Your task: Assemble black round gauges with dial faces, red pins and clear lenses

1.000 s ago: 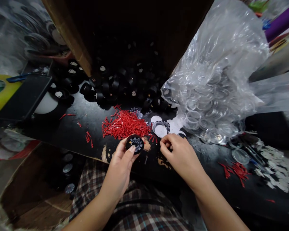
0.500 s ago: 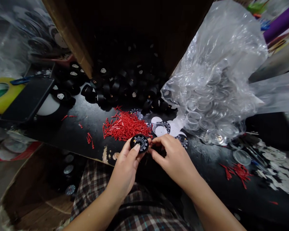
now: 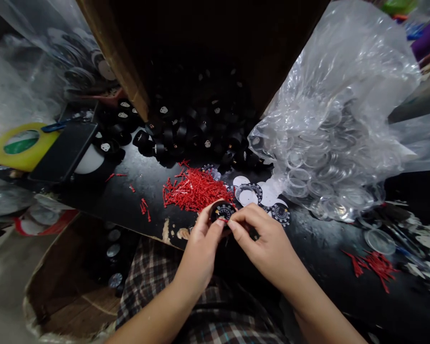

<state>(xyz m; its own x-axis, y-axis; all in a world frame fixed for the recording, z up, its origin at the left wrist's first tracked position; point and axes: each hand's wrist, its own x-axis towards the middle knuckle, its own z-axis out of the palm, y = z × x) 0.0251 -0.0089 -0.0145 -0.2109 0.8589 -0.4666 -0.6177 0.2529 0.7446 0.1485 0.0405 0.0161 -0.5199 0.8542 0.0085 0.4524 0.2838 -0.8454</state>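
A round black gauge (image 3: 222,210) with a printed dial face is gripped in my left hand (image 3: 206,234), the thumb lying over the dial's lower edge. My right hand (image 3: 260,234) pinches a small red pointer (image 3: 225,220) against the front of that dial, fingertips close to my left thumb. Just beyond the hands lies a heap of red pointers (image 3: 197,191) on the black table (image 3: 129,200). Printed dial discs (image 3: 280,214) and white discs (image 3: 268,192) are spread right of the heap.
Black gauge housings (image 3: 179,136) are piled at the back before a dark box (image 3: 208,38). A plastic bag (image 3: 344,119) of clear lenses stands right; red pointers (image 3: 378,267) lie nearer. Left are a phone (image 3: 64,150), tape (image 3: 21,145) and, below, a carton (image 3: 64,286).
My right hand has brought the red pointer from beside the gauge onto its dial. The gauge is now tilted differently. The whole view has shifted slightly.
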